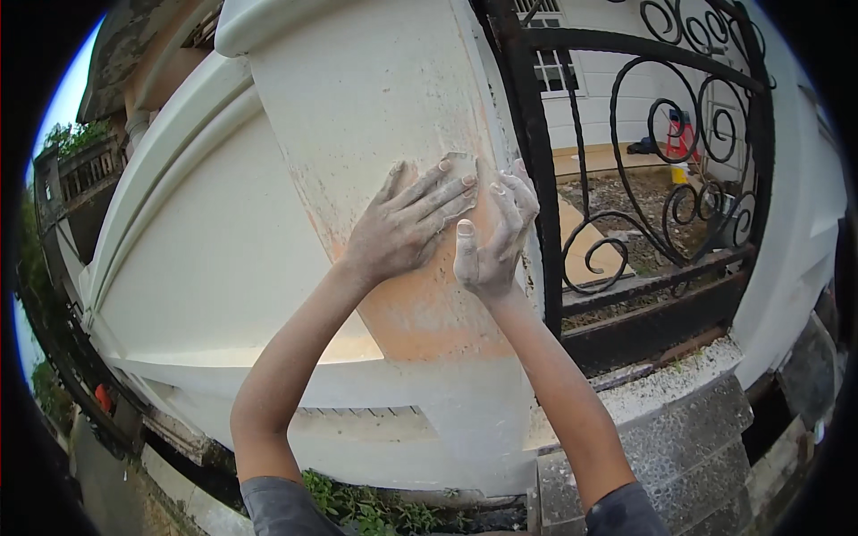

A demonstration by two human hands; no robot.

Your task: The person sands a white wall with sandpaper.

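Observation:
My left hand [402,228] lies flat on the upper front of a pale pillar [357,98], its dusty fingers stretched up to the right. Under those fingertips is a thin grey sheet [460,163] that looks like sandpaper, pressed against the surface; most of it is hidden. My right hand [499,237] is at the pillar's right edge, fingers bent slightly and thumb apart, with nothing visible in it. White powder coats both hands. Around and below them the pillar shows a worn orange patch [438,304] with whitish smears.
Close on the right stands a black iron gate [536,161] with scrollwork. Behind it are a rubble-strewn yard, a red object [679,138] and a yellow bucket [680,172]. Grey stone steps [661,456] and green plants [366,509] lie below. A white wall [197,259] runs left.

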